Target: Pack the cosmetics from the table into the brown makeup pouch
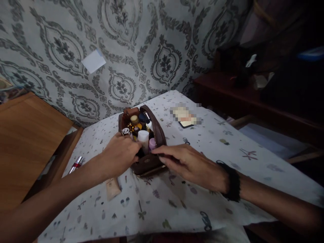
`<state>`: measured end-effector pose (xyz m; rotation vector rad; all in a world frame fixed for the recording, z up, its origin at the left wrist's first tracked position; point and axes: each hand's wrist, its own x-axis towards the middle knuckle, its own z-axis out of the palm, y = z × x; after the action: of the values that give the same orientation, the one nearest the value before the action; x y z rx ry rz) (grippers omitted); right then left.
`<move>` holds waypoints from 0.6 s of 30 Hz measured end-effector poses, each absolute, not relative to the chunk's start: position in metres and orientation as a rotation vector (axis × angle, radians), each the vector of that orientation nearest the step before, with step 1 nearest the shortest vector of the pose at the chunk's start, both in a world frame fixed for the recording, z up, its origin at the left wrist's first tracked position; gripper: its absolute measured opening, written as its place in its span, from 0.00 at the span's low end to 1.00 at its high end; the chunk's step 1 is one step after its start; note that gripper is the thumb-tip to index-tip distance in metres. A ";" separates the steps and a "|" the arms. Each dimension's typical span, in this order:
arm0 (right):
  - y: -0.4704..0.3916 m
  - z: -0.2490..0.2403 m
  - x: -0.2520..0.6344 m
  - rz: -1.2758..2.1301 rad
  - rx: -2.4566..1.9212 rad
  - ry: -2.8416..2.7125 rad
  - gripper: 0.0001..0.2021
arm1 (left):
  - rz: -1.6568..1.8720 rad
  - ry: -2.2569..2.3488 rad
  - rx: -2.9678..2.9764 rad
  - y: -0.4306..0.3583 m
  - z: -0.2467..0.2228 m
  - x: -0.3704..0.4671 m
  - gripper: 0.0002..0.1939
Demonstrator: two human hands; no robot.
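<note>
An unzipped brown makeup bag point(160, 135) stands on the table, packed with several bottles and tubes. My left hand point(123, 150) reaches over its left side with curled fingers inside the opening; whatever they grip is hidden. Beside those fingers a white-capped tube point(143, 136) stands upright, and a pink-lidded container point(152, 143) is just right of it. A gold-capped bottle point(134, 119) sits farther back in the bag. My right hand point(189, 165), with a black band at the wrist, pinches the bag's front right rim between thumb and fingers.
A small beige tube point(112, 188) lies in front of the bag on the patterned tablecloth point(182, 216). Farther left is a silver and red lipstick-like tube point(76, 164). A partly blurred phone-like object point(186, 118) lies at the back right. Wooden furniture point(32, 135) borders the left side.
</note>
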<state>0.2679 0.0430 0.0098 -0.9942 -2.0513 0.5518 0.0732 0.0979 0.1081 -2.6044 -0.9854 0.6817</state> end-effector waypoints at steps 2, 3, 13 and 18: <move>0.053 0.023 0.267 0.314 -0.991 -2.062 0.14 | 0.688 -0.959 -2.606 0.095 0.109 0.075 0.07; 0.059 0.030 0.265 0.199 -0.996 -2.099 0.14 | 0.680 -0.935 -2.609 0.094 0.108 0.075 0.07; 0.096 0.058 0.246 -0.085 -1.213 -2.513 0.06 | 0.512 -0.589 -2.627 0.101 0.099 0.063 0.10; 0.093 0.056 0.246 -0.057 -1.212 -2.473 0.08 | 0.537 -0.566 -2.641 0.100 0.100 0.062 0.19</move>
<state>0.2460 0.0932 0.0561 -1.2120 -2.4726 -0.0572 0.0619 0.1003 0.0999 -2.6414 -0.5655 0.5366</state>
